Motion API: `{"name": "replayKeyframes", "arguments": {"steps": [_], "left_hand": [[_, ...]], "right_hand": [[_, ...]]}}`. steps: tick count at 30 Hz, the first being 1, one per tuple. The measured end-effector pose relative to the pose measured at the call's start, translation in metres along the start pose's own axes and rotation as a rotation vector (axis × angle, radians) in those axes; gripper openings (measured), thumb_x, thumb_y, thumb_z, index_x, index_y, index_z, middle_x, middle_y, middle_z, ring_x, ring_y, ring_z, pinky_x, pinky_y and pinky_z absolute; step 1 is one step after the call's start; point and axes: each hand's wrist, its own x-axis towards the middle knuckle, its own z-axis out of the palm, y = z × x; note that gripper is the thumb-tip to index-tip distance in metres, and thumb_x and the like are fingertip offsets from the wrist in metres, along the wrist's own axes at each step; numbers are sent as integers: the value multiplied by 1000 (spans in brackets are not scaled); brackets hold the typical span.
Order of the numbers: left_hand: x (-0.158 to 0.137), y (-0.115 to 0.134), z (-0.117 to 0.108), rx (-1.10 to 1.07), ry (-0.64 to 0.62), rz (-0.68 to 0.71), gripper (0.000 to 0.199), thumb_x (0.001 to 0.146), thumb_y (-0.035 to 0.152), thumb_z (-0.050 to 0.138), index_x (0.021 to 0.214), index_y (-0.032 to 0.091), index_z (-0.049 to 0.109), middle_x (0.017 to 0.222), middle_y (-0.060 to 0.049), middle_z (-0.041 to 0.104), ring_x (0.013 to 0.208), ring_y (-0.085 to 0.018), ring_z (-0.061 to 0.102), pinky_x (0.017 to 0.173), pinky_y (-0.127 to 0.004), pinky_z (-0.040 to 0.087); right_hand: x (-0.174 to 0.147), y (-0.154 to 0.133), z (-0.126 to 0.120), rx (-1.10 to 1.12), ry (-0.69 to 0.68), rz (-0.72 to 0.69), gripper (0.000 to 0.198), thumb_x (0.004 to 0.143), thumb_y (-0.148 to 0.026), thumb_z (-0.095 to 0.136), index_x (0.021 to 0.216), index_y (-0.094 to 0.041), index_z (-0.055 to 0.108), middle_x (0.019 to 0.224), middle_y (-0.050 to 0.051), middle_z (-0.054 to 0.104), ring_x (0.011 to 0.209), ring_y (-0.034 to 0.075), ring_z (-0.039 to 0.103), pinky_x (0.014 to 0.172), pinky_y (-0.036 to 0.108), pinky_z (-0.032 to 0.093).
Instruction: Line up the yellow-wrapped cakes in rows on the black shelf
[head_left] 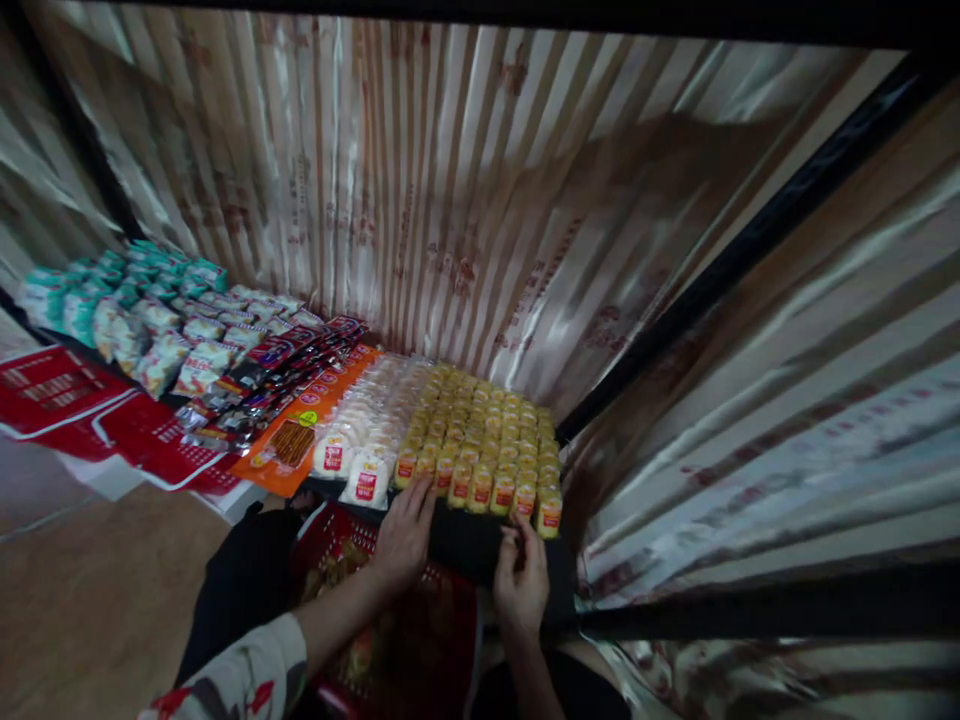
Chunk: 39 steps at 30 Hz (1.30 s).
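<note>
Yellow packs (481, 487) look light and crushable, best held by the sides; whether left hand (405, 530) or right hand (523, 580) fingers, at the near row, grasp any, I cannot tell.

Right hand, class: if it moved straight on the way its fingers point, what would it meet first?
The right hand would likely meet a front-row yellow pack, second from the right; it may be touching it, though depth is unclear.

Looks like a shop; stocked by kind on a black shelf (465, 542), with neat rows of yellow packs (481, 488), plus white packs (367, 482), orange snack bags (268, 472) and blue-green packs (81, 312); has a red basket (330, 532) just below the shelf's front.
</note>
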Motion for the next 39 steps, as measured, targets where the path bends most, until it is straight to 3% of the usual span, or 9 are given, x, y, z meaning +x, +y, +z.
{"name": "replayKeyframes", "arguments": {"steps": [4,12,17,23,25,29,35,39], "left_hand": [[-5,-14,6,101,15,34,57,83,9,34,140,4,33,148,-17,32,141,-27,16,109,-47,32],[-8,-23,26,20,101,30,53,90,20,36,137,-2,33,147,-24,30,140,-31,20,107,-46,36],[-4,-21,28,-68,176,-45,62,93,23,32,146,2,9,148,-25,25,140,-31,20,103,-46,40],[-3,-19,25,-115,243,-65,67,88,18,39,147,5,10,148,-22,28,139,-31,22,105,-46,37],[-1,-17,22,-135,225,-105,69,86,16,40,148,7,11,149,-20,28,139,-30,24,105,-46,37],[2,-15,15,-128,193,-126,72,82,17,43,147,8,15,149,-17,28,139,-30,24,106,-45,36],[3,-13,18,-86,237,-163,72,82,20,43,147,6,16,147,-19,33,137,-30,28,104,-44,37],[3,-13,19,-93,226,-166,72,82,20,43,147,7,15,147,-19,32,137,-30,28,104,-44,38]], "right_hand": [[-1,-21,23,70,-77,-34,36,91,-36,40,116,-15,56,101,13,64,89,21,63,81,36,50],[-6,-32,37,47,-207,-55,34,90,-36,42,110,-16,60,105,12,65,88,19,65,81,34,53],[-6,-39,43,13,-195,-82,31,90,-35,43,109,-18,61,102,11,68,84,19,67,78,33,54],[43,-58,57,-138,-288,-295,30,91,-28,41,107,-21,66,108,9,68,103,21,62,90,39,50],[70,-67,67,-229,-374,-416,32,91,-26,40,105,-22,68,110,7,69,108,22,59,97,44,45],[111,-83,93,-346,-518,-500,33,91,-26,42,110,-22,68,108,3,70,108,22,55,96,42,44],[116,-91,118,-419,-641,-520,37,89,-23,40,111,-17,68,88,8,73,99,22,58,89,37,49],[122,-88,118,-396,-620,-507,36,90,-25,40,110,-19,69,94,6,72,100,21,58,90,36,49]]}}
